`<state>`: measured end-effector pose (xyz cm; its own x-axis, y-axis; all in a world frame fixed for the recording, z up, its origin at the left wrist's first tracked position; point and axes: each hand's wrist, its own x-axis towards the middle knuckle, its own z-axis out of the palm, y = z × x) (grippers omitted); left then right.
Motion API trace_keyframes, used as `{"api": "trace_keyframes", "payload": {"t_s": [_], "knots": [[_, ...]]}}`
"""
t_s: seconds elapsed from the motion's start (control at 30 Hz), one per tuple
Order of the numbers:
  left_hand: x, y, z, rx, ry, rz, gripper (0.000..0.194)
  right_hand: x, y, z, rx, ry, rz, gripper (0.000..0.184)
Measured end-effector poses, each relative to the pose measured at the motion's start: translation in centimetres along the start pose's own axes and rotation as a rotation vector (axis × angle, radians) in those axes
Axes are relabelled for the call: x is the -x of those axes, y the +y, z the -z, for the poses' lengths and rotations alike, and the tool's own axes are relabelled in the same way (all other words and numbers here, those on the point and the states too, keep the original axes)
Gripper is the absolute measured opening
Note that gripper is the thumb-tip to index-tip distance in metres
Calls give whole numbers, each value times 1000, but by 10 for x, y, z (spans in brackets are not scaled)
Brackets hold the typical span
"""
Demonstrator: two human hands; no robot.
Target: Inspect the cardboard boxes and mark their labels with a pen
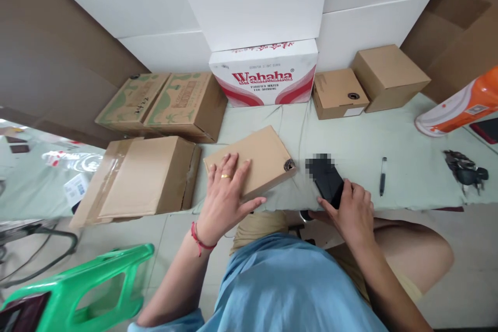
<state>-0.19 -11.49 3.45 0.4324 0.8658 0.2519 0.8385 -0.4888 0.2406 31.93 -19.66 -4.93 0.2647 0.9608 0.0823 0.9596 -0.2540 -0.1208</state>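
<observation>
My left hand (pixel 227 192) lies on a flat brown cardboard box (pixel 264 155), its fingers spread over the top and holding nothing. The box sits at a slant on the cloth-covered table, with a dark round mark at its right corner. On the right, my right hand (pixel 352 210) grips a black phone-shaped object (pixel 329 184) near the table's front edge, thumb on one side and fingers on the other. The far end of that object is blurred out, so its exact kind cannot be made out.
A taped carton (pixel 143 176) stands left, with two printed boxes (pixel 182 101) behind. A white Wahaha carton (pixel 268 75) and two brown boxes (pixel 389 75) line the back. Rightward are a pen (pixel 383 176), keys (pixel 465 168) and an orange-white bottle (pixel 459 106). A green stool (pixel 97 282) stands below.
</observation>
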Motion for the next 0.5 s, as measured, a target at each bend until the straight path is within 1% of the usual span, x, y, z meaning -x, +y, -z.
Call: {"api": "trace_keyframes", "payload": {"t_s": [0.03,0.13,0.2,0.27,0.33,0.4,0.47,0.5], "knots": [[-1,-1,-3,-35,-33,5,88,-3,-1,-2,-2,9,-7,79],[-9,-5,-5,-62,-93,-15,71,-13,1,-5,-25,18,-2,72],[-16,-10,1,-32,-151,-46,65,-17,5,-5,-49,10,7,71],[-23,-18,9,2,-225,-72,68,-18,11,-3,-82,-12,2,71],[-28,-25,17,28,-282,-78,73,-17,17,1,-133,-76,-27,71],[-31,-30,20,54,-310,-73,75,-15,24,7,-188,-179,-68,73],[-32,-33,17,85,-296,-74,73,-14,28,13,-238,-273,-92,76],[-32,-33,14,98,-273,-75,71,-14,29,15,-262,-298,-103,78]]}}
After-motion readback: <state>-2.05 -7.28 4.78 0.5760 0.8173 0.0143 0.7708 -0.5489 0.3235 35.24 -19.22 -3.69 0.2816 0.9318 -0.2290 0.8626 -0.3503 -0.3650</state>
